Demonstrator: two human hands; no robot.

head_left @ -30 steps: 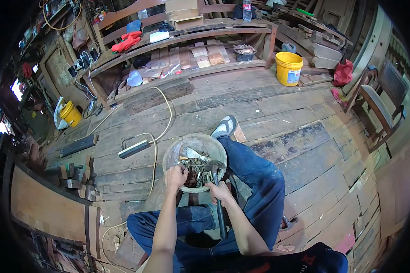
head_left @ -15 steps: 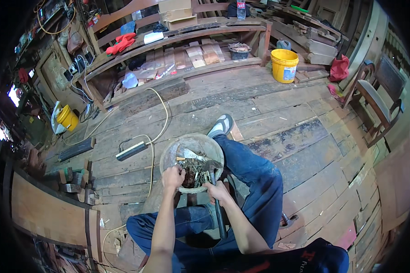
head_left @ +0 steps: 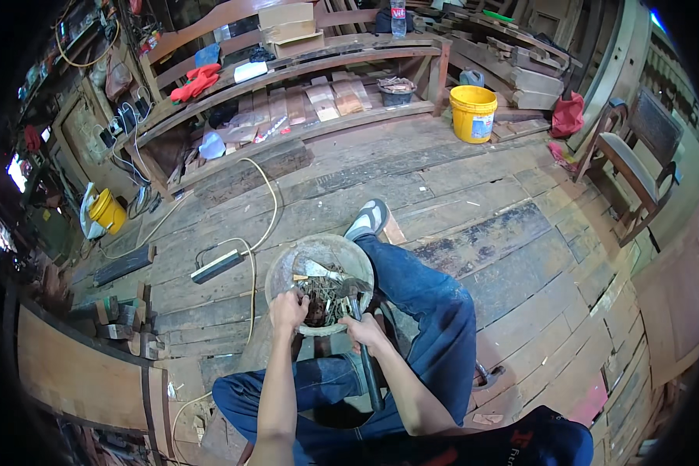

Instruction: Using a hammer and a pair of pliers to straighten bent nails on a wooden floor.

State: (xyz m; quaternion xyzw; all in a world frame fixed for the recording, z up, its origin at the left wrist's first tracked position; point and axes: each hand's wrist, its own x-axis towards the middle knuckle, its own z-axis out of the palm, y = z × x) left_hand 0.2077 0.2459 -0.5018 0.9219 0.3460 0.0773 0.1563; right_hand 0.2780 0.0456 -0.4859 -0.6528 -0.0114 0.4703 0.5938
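Hammer [head_left: 372,377], grasped in our right hand [head_left: 366,334], crosses the basin [head_left: 282,272]'s near rim. Our left hand [head_left: 286,312] curls at its near-left rim; we cannot tell what it holds.

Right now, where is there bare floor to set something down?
Mostly bare boards lie between the shoe and the yellow bucket, and between the bent knee and the wooden chair. It is crowded at the basin, with the left hand, right hand, hammer and metal bits, and around the wood blocks.

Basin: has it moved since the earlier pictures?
No: the basin keeps its place right of the power strip; both shift left together as the view changes.
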